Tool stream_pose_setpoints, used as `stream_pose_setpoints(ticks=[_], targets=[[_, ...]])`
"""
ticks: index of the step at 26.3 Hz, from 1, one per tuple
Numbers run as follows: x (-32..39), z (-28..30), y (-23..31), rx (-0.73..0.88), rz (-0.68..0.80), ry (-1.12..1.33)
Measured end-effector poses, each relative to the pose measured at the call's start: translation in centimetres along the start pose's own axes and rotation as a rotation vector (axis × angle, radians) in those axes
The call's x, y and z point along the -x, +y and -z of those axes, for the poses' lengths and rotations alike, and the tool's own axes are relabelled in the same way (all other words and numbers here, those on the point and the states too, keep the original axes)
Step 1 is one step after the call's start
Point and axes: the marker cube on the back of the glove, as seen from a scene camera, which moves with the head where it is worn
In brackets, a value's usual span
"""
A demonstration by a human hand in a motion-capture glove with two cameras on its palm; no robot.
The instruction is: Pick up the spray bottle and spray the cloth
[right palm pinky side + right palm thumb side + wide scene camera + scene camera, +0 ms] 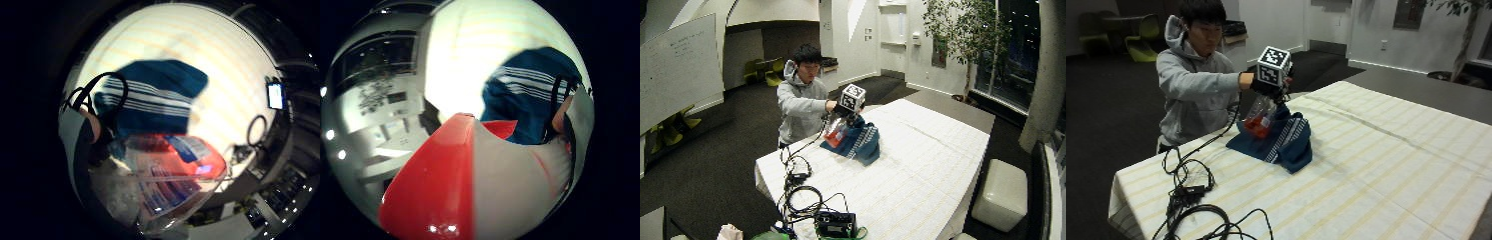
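Gripping the clear plastic spray bottle with red label (1260, 116) by its head, the gloved right hand (1268, 86) holds it over the dark blue white-striped cloth (1280, 138); a misaimed nozzle would likely wet the striped surface (1385, 165).

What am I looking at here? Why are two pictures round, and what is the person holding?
No machine here: a person works with a gloved right hand. The two round pictures come from small cameras on that hand's palm, looking out past what it holds. The other two come from cameras in the room. The hand holds a clear spray bottle with a red label, lifted off the table and tilted over a blue striped cloth lying on the striped tablecloth. In the palm views the bottle fills the foreground, with the cloth beyond it. Black cables lie near the table's corner.
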Motion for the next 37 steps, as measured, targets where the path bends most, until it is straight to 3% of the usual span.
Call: stream_pose_setpoints(ticks=[7,14,19,23,27,37], targets=[[6.5,1.9,-4.3,-0.339,0.076,-0.556],[9.8,-1.9,-11.4,-0.478,0.113,-0.749],[10.7,-5.2,-15.8,-0.465,0.127,-0.752],[11.4,-7.5,-17.2,-0.353,0.179,-0.726],[10.1,-7.3,-17.2,-0.267,0.212,-0.629],[5.7,-5.0,-14.4,-0.334,0.154,-0.651]])
